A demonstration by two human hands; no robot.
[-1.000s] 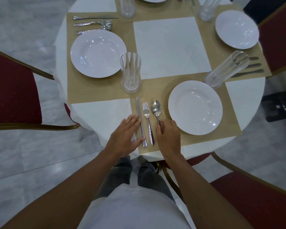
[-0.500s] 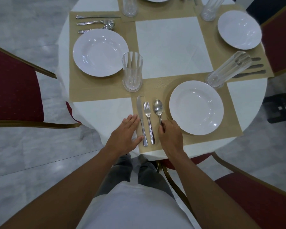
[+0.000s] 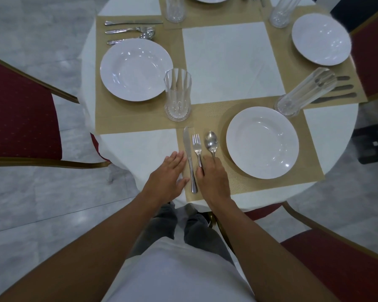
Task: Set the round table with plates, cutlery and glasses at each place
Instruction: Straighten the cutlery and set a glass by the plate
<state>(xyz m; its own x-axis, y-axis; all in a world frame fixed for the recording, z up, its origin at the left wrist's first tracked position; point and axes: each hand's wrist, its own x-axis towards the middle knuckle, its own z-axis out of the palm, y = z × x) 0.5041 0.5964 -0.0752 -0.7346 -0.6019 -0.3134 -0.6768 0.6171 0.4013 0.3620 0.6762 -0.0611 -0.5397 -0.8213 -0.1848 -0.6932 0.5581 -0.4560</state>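
One clear glass (image 3: 303, 92) beside white plate (image 3: 262, 142)

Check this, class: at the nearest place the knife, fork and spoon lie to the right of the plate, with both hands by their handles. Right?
No. The head view shows the knife, fork and spoon to the left of the plate, not the right; the left hand and right hand are by their handles.

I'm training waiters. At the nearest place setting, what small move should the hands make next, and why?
Probably lift the right hand and check alignment: knife, fork and spoon lie side by side left of the plate, but that hand covers the fork and spoon handles. The left hand lies flat beside the knife.
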